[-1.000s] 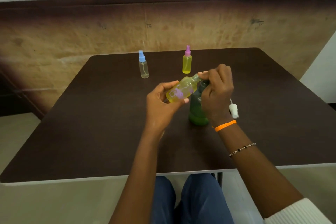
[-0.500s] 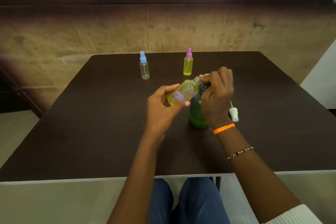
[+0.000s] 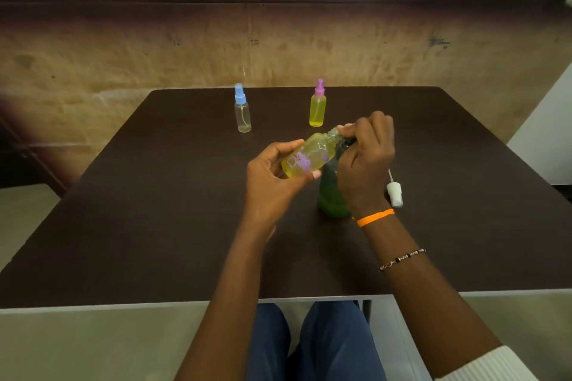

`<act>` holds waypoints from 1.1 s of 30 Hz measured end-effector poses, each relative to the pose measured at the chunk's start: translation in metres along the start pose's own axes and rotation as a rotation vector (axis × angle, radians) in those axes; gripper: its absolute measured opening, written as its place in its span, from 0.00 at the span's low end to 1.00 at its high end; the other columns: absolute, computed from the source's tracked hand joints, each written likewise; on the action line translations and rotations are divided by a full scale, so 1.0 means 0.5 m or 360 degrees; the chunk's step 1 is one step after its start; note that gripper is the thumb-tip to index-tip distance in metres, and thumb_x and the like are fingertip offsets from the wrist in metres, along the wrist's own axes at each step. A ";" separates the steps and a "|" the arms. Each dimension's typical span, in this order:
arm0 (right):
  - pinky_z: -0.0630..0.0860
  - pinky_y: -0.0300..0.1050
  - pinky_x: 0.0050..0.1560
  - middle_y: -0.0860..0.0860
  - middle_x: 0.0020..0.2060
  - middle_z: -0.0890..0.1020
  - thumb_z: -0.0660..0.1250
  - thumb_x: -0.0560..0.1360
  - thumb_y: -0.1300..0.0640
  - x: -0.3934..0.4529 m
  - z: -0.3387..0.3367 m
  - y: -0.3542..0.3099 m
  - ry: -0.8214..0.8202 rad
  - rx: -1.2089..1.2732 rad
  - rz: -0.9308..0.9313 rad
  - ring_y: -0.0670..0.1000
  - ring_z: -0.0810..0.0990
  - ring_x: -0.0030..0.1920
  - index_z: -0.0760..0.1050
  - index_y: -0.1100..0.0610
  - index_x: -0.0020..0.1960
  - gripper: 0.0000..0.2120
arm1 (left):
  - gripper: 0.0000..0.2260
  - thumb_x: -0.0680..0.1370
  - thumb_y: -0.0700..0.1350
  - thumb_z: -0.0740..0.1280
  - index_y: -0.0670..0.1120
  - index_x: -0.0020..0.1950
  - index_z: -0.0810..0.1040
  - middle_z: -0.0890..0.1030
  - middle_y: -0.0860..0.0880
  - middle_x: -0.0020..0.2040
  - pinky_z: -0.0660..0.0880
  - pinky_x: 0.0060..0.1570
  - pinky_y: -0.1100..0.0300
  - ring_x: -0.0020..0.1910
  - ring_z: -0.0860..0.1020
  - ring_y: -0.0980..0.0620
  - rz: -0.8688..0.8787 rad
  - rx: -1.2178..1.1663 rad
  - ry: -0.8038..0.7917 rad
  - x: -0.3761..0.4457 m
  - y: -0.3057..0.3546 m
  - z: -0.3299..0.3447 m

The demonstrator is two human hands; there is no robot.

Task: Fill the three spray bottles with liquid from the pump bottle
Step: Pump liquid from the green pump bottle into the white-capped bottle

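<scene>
Filling second spray bottle [image 3: 308, 158], gripped tilted in left hand [image 3: 274, 178]; right hand [image 3: 366, 158] curled over green pump bottle [image 3: 331, 195], pumping. Next: recap with white sprayer [image 3: 394, 193].

Head-worn view, looking forward and down, close above table [image 3: 154, 226]

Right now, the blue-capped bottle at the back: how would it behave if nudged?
The blue-capped bottle looks clear and empty, so it is probably very light. It stands tall and narrow on the table, so it would likely tip, then roll, being round.
</scene>
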State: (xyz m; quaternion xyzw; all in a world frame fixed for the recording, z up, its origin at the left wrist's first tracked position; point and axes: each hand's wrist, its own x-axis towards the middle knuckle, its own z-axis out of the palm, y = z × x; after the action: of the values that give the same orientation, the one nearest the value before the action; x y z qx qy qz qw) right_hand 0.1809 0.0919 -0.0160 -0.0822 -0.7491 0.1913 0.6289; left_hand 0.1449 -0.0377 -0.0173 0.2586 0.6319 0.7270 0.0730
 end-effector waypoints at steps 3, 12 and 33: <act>0.70 0.60 0.32 0.60 0.32 0.72 0.52 0.68 0.70 -0.004 0.001 -0.004 0.0001 -0.0003 0.0023 0.56 0.67 0.37 0.72 0.65 0.34 0.11 | 0.21 0.65 0.30 0.75 0.44 0.55 0.78 0.82 0.52 0.50 0.77 0.47 0.67 0.49 0.81 0.59 0.0001 0.0014 0.0002 0.000 -0.001 -0.002; 0.70 0.59 0.33 0.60 0.32 0.72 0.53 0.67 0.70 0.015 -0.008 -0.019 -0.0034 -0.0066 -0.0011 0.56 0.67 0.37 0.71 0.64 0.33 0.10 | 0.21 0.65 0.29 0.75 0.44 0.54 0.78 0.82 0.53 0.48 0.77 0.47 0.67 0.47 0.81 0.60 0.0041 -0.0014 0.0005 0.004 0.009 0.002; 0.71 0.61 0.32 0.60 0.32 0.71 0.53 0.69 0.71 -0.005 0.003 -0.003 0.0032 0.0003 0.0010 0.55 0.67 0.38 0.73 0.65 0.34 0.11 | 0.20 0.65 0.30 0.75 0.47 0.52 0.78 0.82 0.53 0.49 0.78 0.49 0.65 0.49 0.82 0.59 0.0009 -0.0040 0.0024 -0.008 -0.011 0.003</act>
State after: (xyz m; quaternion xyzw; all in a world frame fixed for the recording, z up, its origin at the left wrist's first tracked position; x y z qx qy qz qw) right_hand 0.1803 0.0892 -0.0180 -0.0861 -0.7423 0.1932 0.6358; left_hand 0.1477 -0.0370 -0.0234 0.2540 0.6225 0.7370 0.0696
